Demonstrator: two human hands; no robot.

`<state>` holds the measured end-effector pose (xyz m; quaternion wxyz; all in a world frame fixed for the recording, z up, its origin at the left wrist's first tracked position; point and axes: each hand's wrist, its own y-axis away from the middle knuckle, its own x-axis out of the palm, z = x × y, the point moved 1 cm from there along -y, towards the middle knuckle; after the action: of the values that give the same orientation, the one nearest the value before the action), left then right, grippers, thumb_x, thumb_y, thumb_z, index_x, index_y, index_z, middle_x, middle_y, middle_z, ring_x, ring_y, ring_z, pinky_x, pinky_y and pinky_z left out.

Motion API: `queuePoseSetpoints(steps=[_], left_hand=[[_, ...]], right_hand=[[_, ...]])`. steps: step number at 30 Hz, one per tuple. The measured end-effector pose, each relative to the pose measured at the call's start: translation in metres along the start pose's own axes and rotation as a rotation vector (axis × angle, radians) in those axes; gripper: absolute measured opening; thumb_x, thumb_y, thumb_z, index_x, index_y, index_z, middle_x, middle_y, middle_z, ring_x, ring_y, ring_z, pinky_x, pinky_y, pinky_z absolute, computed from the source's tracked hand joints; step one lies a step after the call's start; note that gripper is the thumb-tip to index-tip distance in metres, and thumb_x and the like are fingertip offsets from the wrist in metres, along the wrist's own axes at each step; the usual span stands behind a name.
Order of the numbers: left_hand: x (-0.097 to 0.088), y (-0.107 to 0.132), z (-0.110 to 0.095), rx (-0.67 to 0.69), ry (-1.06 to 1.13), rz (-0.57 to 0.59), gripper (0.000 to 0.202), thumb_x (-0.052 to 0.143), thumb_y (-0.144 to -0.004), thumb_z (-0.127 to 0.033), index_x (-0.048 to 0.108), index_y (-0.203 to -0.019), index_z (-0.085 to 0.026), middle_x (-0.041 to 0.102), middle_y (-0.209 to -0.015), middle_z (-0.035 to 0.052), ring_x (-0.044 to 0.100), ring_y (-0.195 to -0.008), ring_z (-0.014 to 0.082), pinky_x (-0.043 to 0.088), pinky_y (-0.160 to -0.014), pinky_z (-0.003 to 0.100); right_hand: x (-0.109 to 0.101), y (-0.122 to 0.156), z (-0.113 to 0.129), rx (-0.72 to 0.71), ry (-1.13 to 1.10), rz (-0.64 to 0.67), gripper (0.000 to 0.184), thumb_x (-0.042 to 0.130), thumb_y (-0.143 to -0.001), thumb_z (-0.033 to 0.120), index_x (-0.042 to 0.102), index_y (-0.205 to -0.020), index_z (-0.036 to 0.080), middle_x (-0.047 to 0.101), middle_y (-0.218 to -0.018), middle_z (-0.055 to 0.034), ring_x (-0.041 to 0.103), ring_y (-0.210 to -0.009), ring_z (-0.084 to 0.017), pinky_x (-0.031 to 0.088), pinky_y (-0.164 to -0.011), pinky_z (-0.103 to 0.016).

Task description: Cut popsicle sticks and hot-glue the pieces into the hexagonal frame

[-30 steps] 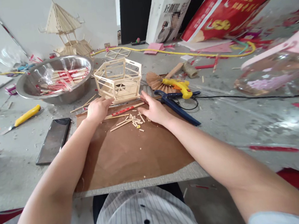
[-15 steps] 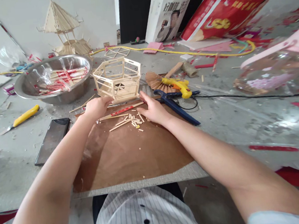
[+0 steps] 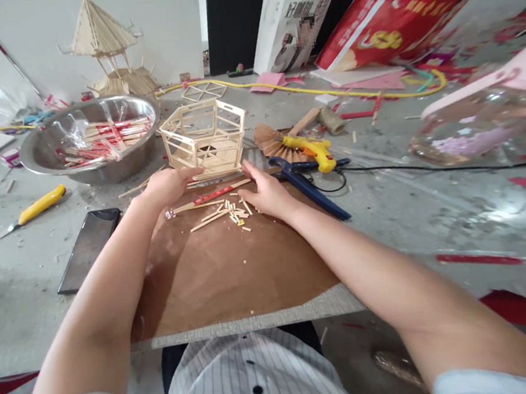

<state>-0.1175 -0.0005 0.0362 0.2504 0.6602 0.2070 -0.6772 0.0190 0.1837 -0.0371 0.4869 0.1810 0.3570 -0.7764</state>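
Observation:
A six-sided open frame of pale wooden sticks (image 3: 221, 157), with a slatted floor, stands upright beyond the brown sheet (image 3: 215, 277). My left hand (image 3: 170, 186) is at its front left, fingers stretched to the right along the lower front edge; its thumb is mostly hidden. At the front right corner, my right hand (image 3: 265, 190) rests with thumb and fingers apart, fingertips at the frame's base. Between my hands lie a stick in a red paper wrapper (image 3: 216, 194) and several short cut stick pieces (image 3: 234, 211).
A steel bowl (image 3: 140, 148) holds wrapped sticks. Nearby are a yellow utility knife (image 3: 41, 204), a phone (image 3: 89, 250), blue-handled cutters (image 3: 317, 197), and a yellow glue gun (image 3: 317, 150) with a black cord. A stick pagoda (image 3: 102, 35) stands behind; a pink-topped clear container (image 3: 463, 132) is right.
My left hand has shifted slightly, its extended finger now reaching farther over the frame's lower front edge. My right hand stays at the corner. The whole view has drifted a little.

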Motion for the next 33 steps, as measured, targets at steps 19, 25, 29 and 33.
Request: queuePoseSetpoints(steps=[19, 25, 29, 33], left_hand=[[0.009, -0.005, 0.004, -0.033, 0.035, -0.091, 0.036, 0.032, -0.086, -0.037, 0.050, -0.117, -0.035, 0.064, -0.084, 0.0013, 0.059, -0.079, 0.0178, 0.040, -0.069, 0.025], [0.014, -0.003, 0.004, -0.066, 0.018, -0.155, 0.038, 0.033, -0.086, -0.040, 0.046, -0.121, -0.031, 0.066, -0.092, 0.0033, 0.061, -0.083, 0.0202, 0.041, -0.069, 0.026], [0.015, -0.003, 0.003, -0.122, 0.016, -0.185, 0.035, 0.035, -0.085, -0.040, 0.051, -0.112, -0.024, 0.067, -0.090, 0.0047, 0.062, -0.081, 0.0206, 0.041, -0.067, 0.026], [0.017, -0.002, 0.004, -0.094, 0.004, -0.215, 0.032, 0.033, -0.085, -0.040, 0.057, -0.101, -0.025, 0.067, -0.087, 0.0037, 0.061, -0.080, 0.0197, 0.040, -0.065, 0.025]], right_hand=[[0.001, 0.000, -0.001, -0.014, -0.016, -0.004, 0.068, 0.056, -0.072, 0.023, 0.033, -0.135, 0.015, 0.045, -0.132, -0.0118, 0.041, -0.123, -0.022, 0.033, -0.103, -0.041], [0.000, -0.002, 0.002, -0.001, 0.016, 0.012, 0.068, 0.056, -0.072, 0.023, 0.032, -0.135, 0.012, 0.046, -0.131, -0.0149, 0.043, -0.121, -0.023, 0.034, -0.102, -0.041], [0.000, -0.002, 0.001, 0.002, 0.011, 0.009, 0.068, 0.055, -0.071, 0.023, 0.033, -0.135, 0.012, 0.047, -0.130, -0.0142, 0.044, -0.120, -0.024, 0.034, -0.102, -0.042], [0.001, -0.002, 0.001, -0.002, 0.006, 0.007, 0.068, 0.056, -0.071, 0.023, 0.033, -0.135, 0.013, 0.046, -0.131, -0.0136, 0.043, -0.121, -0.024, 0.034, -0.102, -0.042]])
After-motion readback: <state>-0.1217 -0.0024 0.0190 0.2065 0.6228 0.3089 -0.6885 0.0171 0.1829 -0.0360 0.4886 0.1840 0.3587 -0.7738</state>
